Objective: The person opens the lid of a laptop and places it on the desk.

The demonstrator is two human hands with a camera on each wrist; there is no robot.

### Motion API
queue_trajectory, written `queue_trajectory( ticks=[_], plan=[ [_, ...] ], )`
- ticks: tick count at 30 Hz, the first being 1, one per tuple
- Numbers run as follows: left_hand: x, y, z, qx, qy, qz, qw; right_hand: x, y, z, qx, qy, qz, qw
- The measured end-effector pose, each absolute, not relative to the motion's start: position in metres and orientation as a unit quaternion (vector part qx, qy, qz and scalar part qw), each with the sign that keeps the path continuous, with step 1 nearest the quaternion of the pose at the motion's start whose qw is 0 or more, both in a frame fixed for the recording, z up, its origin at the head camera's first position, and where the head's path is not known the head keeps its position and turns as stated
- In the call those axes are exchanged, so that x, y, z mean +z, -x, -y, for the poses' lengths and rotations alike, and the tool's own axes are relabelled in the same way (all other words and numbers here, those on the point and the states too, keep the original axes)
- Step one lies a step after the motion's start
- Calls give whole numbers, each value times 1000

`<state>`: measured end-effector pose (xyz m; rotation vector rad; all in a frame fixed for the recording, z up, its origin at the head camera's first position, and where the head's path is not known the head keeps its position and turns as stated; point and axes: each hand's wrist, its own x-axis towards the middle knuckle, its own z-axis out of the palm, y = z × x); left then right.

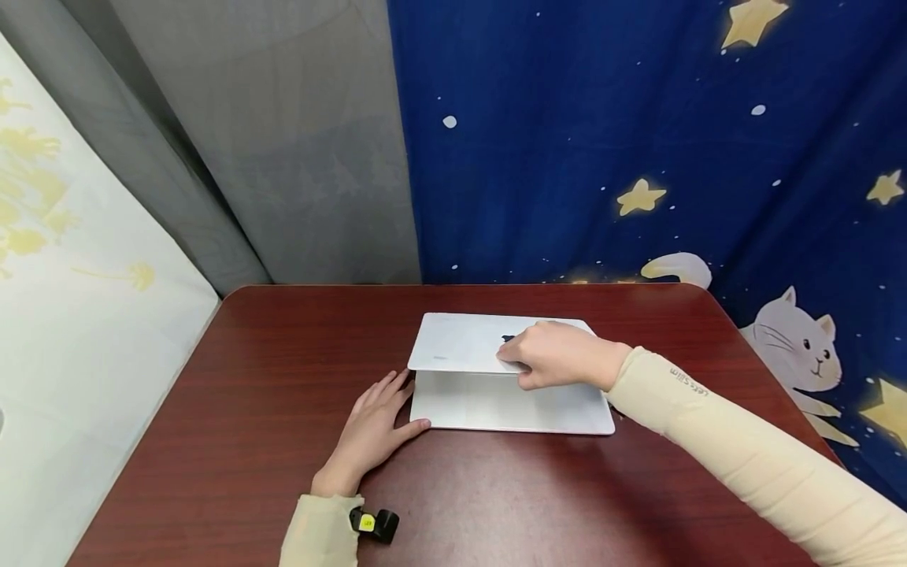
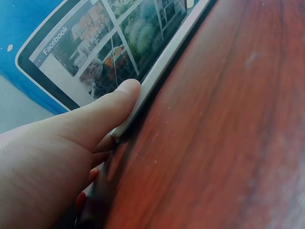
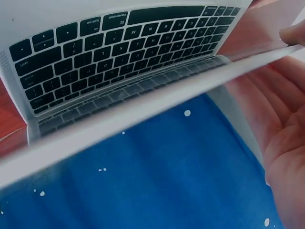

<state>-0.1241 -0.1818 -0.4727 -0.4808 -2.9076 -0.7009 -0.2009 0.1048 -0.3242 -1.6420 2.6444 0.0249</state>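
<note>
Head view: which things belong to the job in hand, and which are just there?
Part of the job:
laptop, partly open
right hand, pinching its lid
left hand, touching it

Just there:
table underneath
blue starry curtain
grey curtain

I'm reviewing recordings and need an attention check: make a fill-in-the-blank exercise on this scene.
The left hand touches the laptop base while the ____ hand holds the lid.
In the left wrist view, the word legible on the screen is ____.
The starry curtain behind the table is ____.
Missing words: right; Facebook; blue.
</note>
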Motion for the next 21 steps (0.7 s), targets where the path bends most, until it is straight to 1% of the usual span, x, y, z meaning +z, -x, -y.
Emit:
queue_trajectory(
  ticks=[9,15,21],
  plan=[
    [-471,125,181,-229,156,960,48,-314,208,-105,8,513,-858,25],
    [-470,126,181,-231,157,959,48,-300,212,-106,9,494,-868,40],
    [-470,125,181,-234,156,958,51,-290,218,-106,20,474,-880,30]
  ],
)
